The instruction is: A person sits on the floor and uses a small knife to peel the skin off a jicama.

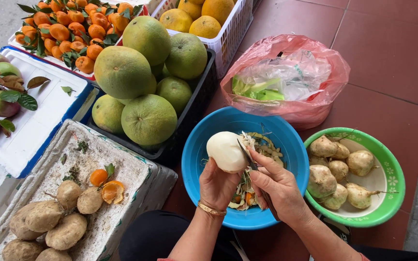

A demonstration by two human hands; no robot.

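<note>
One white tuber [226,151], nearly all peeled, sits clamped in the left hand [217,185] over the blue basin [194,159] while the right hand [277,186] grips a knife [247,155], with unpeeled ones [337,174] waiting at right.

Large green pomelos [143,77] are piled in a black crate [197,108] at upper centre. Small oranges [73,29] with leaves are heaped at upper left. A pink plastic bag [286,79] is seen at upper right, and brown tubers [44,224] at lower left on a white foam lid [126,169].
</note>
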